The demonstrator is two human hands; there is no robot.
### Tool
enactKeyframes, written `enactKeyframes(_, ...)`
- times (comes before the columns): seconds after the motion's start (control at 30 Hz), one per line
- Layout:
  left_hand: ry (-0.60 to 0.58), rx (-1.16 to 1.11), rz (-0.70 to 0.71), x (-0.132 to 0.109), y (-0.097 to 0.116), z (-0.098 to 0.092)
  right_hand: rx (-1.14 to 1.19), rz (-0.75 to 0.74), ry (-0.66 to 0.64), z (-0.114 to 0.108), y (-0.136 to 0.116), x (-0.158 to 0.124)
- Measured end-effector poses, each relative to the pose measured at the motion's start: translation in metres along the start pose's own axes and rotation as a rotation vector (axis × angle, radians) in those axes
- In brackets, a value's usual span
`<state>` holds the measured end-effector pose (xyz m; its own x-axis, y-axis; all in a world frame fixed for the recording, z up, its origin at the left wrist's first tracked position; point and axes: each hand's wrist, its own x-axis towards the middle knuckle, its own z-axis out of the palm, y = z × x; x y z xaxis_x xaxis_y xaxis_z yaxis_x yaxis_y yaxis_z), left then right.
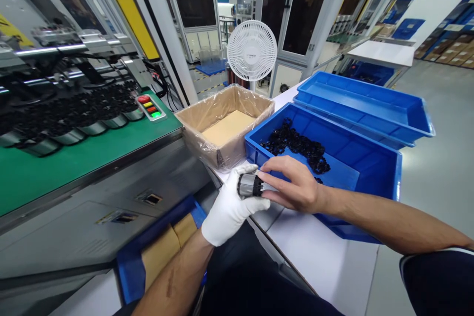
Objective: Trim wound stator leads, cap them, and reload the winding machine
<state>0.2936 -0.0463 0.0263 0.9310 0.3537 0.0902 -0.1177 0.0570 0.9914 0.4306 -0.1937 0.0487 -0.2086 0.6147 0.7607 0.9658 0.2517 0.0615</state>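
Note:
In the head view, my left hand (226,208), in a white glove, is wrapped round a motor stator (247,185), a silver metal cylinder with a black slotted plastic end. The stator lies on its side, its black end facing right. My bare right hand (299,185) closes its fingers at that black end; whether a separate small piece sits between the fingertips is hidden. Just beyond the hands, a blue bin (374,170) contains a heap of small black plastic parts (296,143).
A plastic-lined cardboard box (218,158) stands left of the bin. Stacked blue trays (363,103) lie behind it. On the green bench (111,153) at left are rows of similar stators (70,136) and a button panel (151,107). A white fan (252,51) stands behind.

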Motion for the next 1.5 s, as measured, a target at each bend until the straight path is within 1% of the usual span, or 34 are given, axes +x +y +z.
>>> enactKeyframes(0.2,-0.054,0.000,-0.028,0.000,0.002,0.000,-0.019,-0.028,-0.021,0.001,0.000,-0.001)
enactKeyframes(0.33,-0.073,0.035,0.038,-0.003,-0.002,0.004,-0.018,-0.054,-0.037,0.005,-0.001,-0.001)
enactKeyframes(0.4,-0.077,0.059,0.071,-0.005,-0.005,0.002,-0.017,-0.061,-0.041,0.007,0.000,-0.001)
enactKeyframes(0.47,-0.082,0.109,0.083,-0.003,-0.006,-0.002,-0.039,-0.057,-0.085,0.005,0.002,0.001)
enactKeyframes(0.53,-0.039,0.228,0.117,0.004,-0.010,-0.007,-0.096,-0.023,-0.166,0.001,0.007,0.003)
enactKeyframes(0.6,0.068,0.454,0.202,0.017,-0.020,-0.008,-0.170,0.049,-0.193,-0.006,0.015,0.004)
enactKeyframes(0.67,0.135,0.670,0.277,0.030,-0.041,-0.003,-0.234,0.134,-0.124,-0.012,0.022,0.003)
enactKeyframes(0.7,0.130,0.747,0.295,0.035,-0.054,0.001,-0.255,0.164,-0.083,-0.014,0.025,0.003)
enactKeyframes(0.73,0.095,0.785,0.298,0.038,-0.069,0.007,-0.268,0.181,-0.056,-0.014,0.027,0.002)
enactKeyframes(0.8,0.039,0.827,0.295,0.039,-0.094,0.019,-0.275,0.187,-0.061,-0.012,0.029,-0.001)
enactKeyframes(0.83,0.029,0.848,0.304,0.037,-0.102,0.022,-0.276,0.188,-0.087,-0.009,0.029,-0.003)
enactKeyframes(0.87,0.031,0.868,0.319,0.034,-0.105,0.023,-0.279,0.196,-0.121,-0.005,0.029,-0.006)
enactKeyframes(0.9,0.043,0.885,0.340,0.030,-0.103,0.021,-0.287,0.211,-0.157,0.000,0.029,-0.010)
enactKeyframes(0.93,0.069,0.902,0.362,0.025,-0.096,0.015,-0.299,0.231,-0.200,0.004,0.029,-0.014)
enactKeyframes(0.97,0.110,0.918,0.382,0.019,-0.083,0.005,-0.314,0.245,-0.248,0.009,0.030,-0.019)
enactKeyframes(1.0,0.167,0.931,0.401,0.012,-0.065,-0.010,-0.331,0.249,-0.294,0.014,0.031,-0.025)
enactKeyframes(1.03,0.253,0.957,0.416,0.004,-0.044,-0.029,-0.346,0.250,-0.338,0.019,0.033,-0.030)
enactKeyframes(1.07,0.359,0.982,0.425,-0.004,-0.021,-0.052,-0.359,0.251,-0.376,0.024,0.034,-0.035)
enactKeyframes(1.1,0.503,1.021,0.441,-0.013,0.004,-0.078,-0.368,0.250,-0.405,0.028,0.036,-0.040)
enactKeyframes(1.13,0.717,1.138,0.452,-0.021,0.029,-0.107,-0.376,0.252,-0.426,0.031,0.037,-0.044)
enactKeyframes(1.17,0.923,1.247,0.427,-0.028,0.052,-0.137,-0.385,0.257,-0.440,0.033,0.038,-0.047)
enactKeyframes(1.2,1.080,1.331,0.353,-0.034,0.074,-0.167,-0.391,0.265,-0.452,0.035,0.039,-0.049)
enactKeyframes(1.23,1.191,1.369,0.212,-0.037,0.092,-0.196,-0.396,0.273,-0.462,0.035,0.040,-0.050)
enactKeyframes(1.27,1.263,1.363,0.050,-0.039,0.108,-0.224,-0.400,0.277,-0.471,0.035,0.040,-0.051)
enactKeyframes(1.3,1.270,1.342,-0.094,-0.038,0.120,-0.250,-0.402,0.286,-0.484,0.035,0.040,-0.050)
enactKeyframes(1.33,1.238,1.319,-0.199,-0.034,0.128,-0.273,-0.402,0.296,-0.498,0.034,0.039,-0.049)
enactKeyframes(1.37,1.208,1.303,-0.237,-0.030,0.133,-0.291,-0.403,0.304,-0.514,0.033,0.038,-0.047)
enactKeyframes(1.4,1.171,1.287,-0.264,-0.025,0.135,-0.306,-0.405,0.311,-0.532,0.032,0.037,-0.046)
enactKeyframes(1.43,1.143,1.272,-0.278,-0.020,0.134,-0.317,-0.409,0.314,-0.550,0.030,0.036,-0.045)
enactKeyframes(1.5,1.110,1.252,-0.270,-0.015,0.128,-0.326,-0.424,0.303,-0.585,0.027,0.035,-0.045)
